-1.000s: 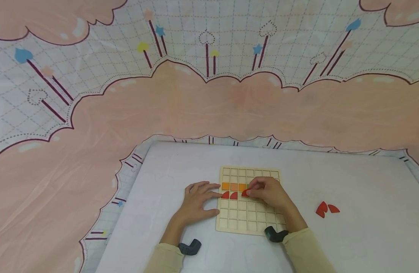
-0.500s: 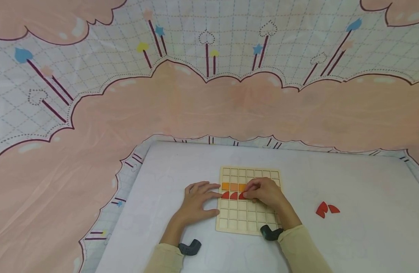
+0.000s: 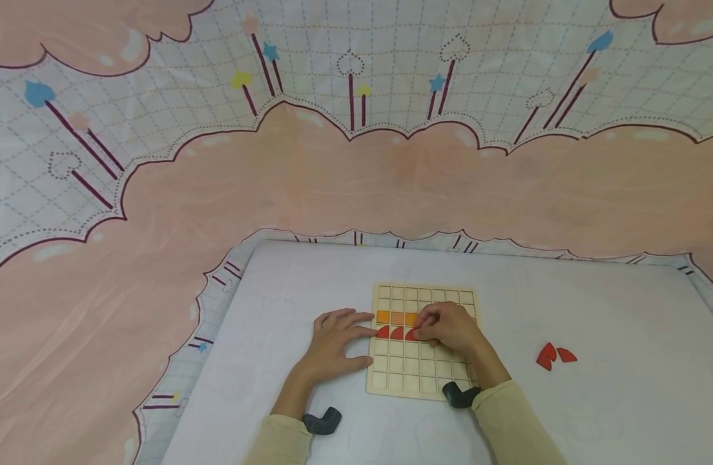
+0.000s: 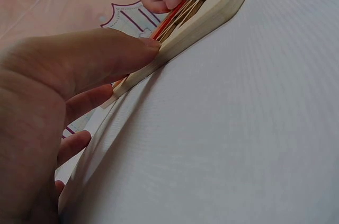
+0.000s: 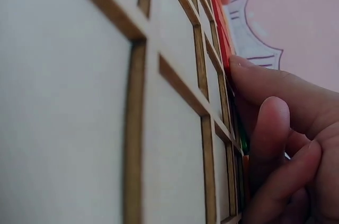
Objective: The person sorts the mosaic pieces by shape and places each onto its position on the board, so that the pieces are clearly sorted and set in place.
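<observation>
A pale wooden grid board (image 3: 396,381) lies on the white table. Along one of its rows sit orange squares (image 3: 383,317), and in the row below are red quarter-circle pieces (image 3: 396,333). My right hand (image 3: 452,326) has thumb and fingertips at the third red quarter-circle piece (image 3: 411,334), pinching it at its cell; the fingers partly cover it. In the right wrist view the thumb (image 5: 254,73) touches the red edge. My left hand (image 3: 333,349) is spread, its fingertips and thumb against the board's left edge. The left wrist view shows that thumb (image 4: 132,52) on the wooden rim.
To the right of the board, loose red pieces (image 3: 546,356) lie on the white table (image 3: 624,400). A printed cloth (image 3: 356,187) with drawn candles hangs behind and to the left. Each wrist wears a dark device (image 3: 323,421).
My right hand has moved slightly left and brought the red quarter-circle piece over the third cell, beside the other two. In the last half second it stays there. My left hand holds its place.
</observation>
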`<move>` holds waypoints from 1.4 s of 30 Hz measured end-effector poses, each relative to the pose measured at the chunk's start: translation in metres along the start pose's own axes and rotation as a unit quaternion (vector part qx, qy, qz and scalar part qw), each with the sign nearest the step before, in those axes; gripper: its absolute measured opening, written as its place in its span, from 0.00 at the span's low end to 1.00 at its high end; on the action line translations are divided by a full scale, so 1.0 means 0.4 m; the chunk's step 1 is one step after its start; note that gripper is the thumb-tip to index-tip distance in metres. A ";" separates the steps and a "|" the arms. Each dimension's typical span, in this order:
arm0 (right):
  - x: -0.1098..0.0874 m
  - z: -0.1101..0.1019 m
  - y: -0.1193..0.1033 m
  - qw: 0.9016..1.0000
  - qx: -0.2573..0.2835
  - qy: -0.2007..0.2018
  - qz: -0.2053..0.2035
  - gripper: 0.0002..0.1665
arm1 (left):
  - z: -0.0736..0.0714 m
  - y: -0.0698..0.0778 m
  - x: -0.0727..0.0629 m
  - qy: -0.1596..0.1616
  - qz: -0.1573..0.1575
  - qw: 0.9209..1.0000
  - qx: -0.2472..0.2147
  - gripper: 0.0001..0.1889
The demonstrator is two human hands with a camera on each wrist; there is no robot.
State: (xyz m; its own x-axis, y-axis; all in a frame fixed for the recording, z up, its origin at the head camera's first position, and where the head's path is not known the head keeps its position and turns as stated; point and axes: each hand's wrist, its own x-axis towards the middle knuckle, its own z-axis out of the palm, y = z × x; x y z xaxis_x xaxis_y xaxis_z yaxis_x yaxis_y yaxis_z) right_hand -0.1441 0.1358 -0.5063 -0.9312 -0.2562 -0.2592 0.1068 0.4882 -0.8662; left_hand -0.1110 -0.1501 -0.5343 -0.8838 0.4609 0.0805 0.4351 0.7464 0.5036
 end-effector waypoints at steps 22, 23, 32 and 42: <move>-0.002 -0.004 0.001 1.000 -0.010 -0.011 0.000 0.11 | 0.007 -0.006 0.000 0.003 -0.001 1.000 0.006 0.25; -0.002 -0.005 0.002 1.000 -0.010 -0.011 -0.001 0.11 | 0.007 -0.006 0.000 0.002 -0.002 1.000 0.005 0.25; -0.013 -0.021 0.004 1.000 -0.016 -0.010 0.012 0.11 | 0.010 -0.004 0.002 0.011 0.006 1.000 0.009 0.24; -0.053 -0.068 0.017 0.999 -0.028 0.001 0.022 0.13 | 0.004 0.001 0.001 0.014 0.008 1.000 0.012 0.24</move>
State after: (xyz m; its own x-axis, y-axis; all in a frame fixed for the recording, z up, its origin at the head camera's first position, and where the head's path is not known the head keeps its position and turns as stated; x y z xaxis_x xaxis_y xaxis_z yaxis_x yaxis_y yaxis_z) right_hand -0.1332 0.1671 -0.4951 -0.9264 -0.2321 -0.2964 0.1289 0.5443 -0.8289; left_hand -0.1108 -0.1488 -0.5354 -0.8812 0.4592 0.1124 0.4525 0.7502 0.4822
